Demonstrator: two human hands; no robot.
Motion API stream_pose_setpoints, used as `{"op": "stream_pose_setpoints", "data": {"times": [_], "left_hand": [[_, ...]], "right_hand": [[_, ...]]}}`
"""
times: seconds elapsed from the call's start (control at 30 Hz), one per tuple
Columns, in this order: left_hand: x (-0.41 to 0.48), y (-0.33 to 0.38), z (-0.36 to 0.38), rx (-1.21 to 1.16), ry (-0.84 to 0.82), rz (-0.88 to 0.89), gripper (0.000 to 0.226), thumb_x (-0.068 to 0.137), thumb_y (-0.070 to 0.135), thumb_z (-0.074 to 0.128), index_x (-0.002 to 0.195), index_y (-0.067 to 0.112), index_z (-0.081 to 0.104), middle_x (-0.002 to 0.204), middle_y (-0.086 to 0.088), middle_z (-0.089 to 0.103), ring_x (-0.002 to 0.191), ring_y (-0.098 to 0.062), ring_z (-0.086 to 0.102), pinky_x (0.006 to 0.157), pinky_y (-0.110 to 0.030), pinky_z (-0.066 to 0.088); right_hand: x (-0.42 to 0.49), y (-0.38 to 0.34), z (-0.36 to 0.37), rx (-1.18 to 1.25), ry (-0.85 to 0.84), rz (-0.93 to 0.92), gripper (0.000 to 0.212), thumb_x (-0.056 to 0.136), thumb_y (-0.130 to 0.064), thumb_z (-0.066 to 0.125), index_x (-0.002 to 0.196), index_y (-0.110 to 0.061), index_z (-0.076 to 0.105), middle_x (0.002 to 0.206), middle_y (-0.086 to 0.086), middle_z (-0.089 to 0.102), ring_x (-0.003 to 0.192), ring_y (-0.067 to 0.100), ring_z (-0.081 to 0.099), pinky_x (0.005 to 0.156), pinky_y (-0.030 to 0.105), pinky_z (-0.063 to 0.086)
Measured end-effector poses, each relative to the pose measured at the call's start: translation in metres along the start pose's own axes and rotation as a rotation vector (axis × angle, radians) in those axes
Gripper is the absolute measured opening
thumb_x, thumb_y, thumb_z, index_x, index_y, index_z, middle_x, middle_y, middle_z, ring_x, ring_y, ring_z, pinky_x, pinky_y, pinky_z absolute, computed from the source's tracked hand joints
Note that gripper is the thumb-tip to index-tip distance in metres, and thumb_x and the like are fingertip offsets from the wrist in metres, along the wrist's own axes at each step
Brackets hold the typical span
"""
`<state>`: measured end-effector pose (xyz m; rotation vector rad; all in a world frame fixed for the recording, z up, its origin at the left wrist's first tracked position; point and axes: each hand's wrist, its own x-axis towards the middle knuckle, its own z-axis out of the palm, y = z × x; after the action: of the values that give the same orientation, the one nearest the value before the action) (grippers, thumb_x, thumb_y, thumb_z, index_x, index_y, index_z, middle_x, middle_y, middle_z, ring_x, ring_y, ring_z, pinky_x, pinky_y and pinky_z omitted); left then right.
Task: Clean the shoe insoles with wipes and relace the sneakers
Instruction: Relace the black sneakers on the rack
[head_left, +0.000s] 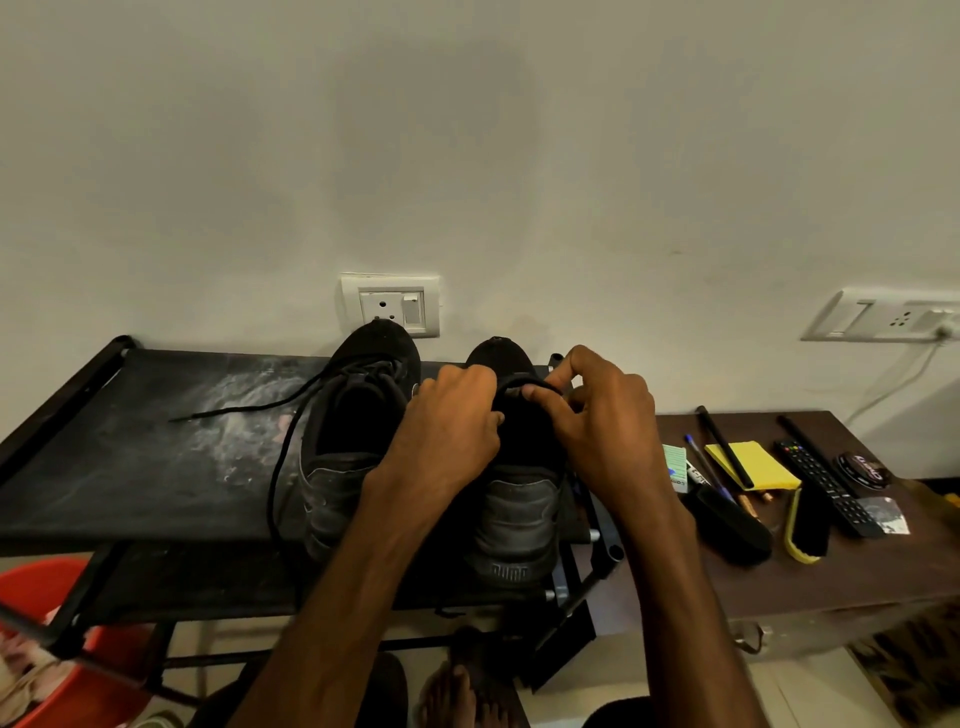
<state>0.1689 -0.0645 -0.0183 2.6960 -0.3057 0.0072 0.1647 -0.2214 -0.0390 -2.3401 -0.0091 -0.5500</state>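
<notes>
Two black sneakers stand side by side, heels toward me, on a black rack shelf (130, 467). The left sneaker (353, 431) has its loose black lace (275, 467) trailing left across the shelf and down over the front edge. Both hands work above the tongue of the right sneaker (514, 514). My left hand (452, 415) has curled fingers at the lace on the left side. My right hand (602, 415) pinches a black lace loop (524, 383) between thumb and finger. No insoles or wipes are in view.
A brown cabinet top (831, 587) to the right carries a shoe brush (808, 519), a remote (826, 486), a yellow pad (753, 462), pens and a polish tin (860, 467). Wall sockets sit behind the shoes. An orange bucket (36, 592) stands lower left. Bare feet show below.
</notes>
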Motion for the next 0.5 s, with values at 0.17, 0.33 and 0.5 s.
{"op": "stream_pose_setpoints", "data": {"times": [0.17, 0.33, 0.5], "left_hand": [[0.001, 0.001, 0.001, 0.006, 0.014, 0.003, 0.022, 0.104, 0.028, 0.051, 0.120, 0.013, 0.057, 0.119, -0.013, 0.057, 0.115, -0.035, 0.053, 0.100, -0.041, 0.041], [0.003, -0.002, 0.007, -0.081, 0.092, -0.045, 0.019, 0.103, 0.026, 0.051, 0.111, 0.011, 0.060, 0.109, -0.010, 0.059, 0.105, -0.031, 0.055, 0.085, -0.036, 0.041], [0.009, -0.006, 0.013, -0.135, 0.135, -0.077, 0.016, 0.101, 0.026, 0.053, 0.100, 0.012, 0.062, 0.099, -0.007, 0.061, 0.093, -0.024, 0.056, 0.078, -0.031, 0.037]], "right_hand": [[0.001, 0.001, 0.004, 0.019, 0.017, 0.026, 0.022, 0.091, -0.040, 0.073, 0.088, -0.022, 0.062, 0.075, -0.006, 0.070, 0.074, 0.016, 0.069, 0.068, 0.045, 0.057], [0.002, -0.001, -0.001, 0.016, -0.058, 0.016, 0.025, 0.084, -0.047, 0.078, 0.087, -0.025, 0.066, 0.062, -0.004, 0.066, 0.063, 0.013, 0.065, 0.066, 0.044, 0.057], [0.000, -0.010, -0.015, -0.020, -0.237, 0.021, 0.041, 0.068, -0.041, 0.092, 0.096, -0.028, 0.064, 0.069, -0.001, 0.068, 0.062, 0.015, 0.063, 0.067, 0.041, 0.057]]}}
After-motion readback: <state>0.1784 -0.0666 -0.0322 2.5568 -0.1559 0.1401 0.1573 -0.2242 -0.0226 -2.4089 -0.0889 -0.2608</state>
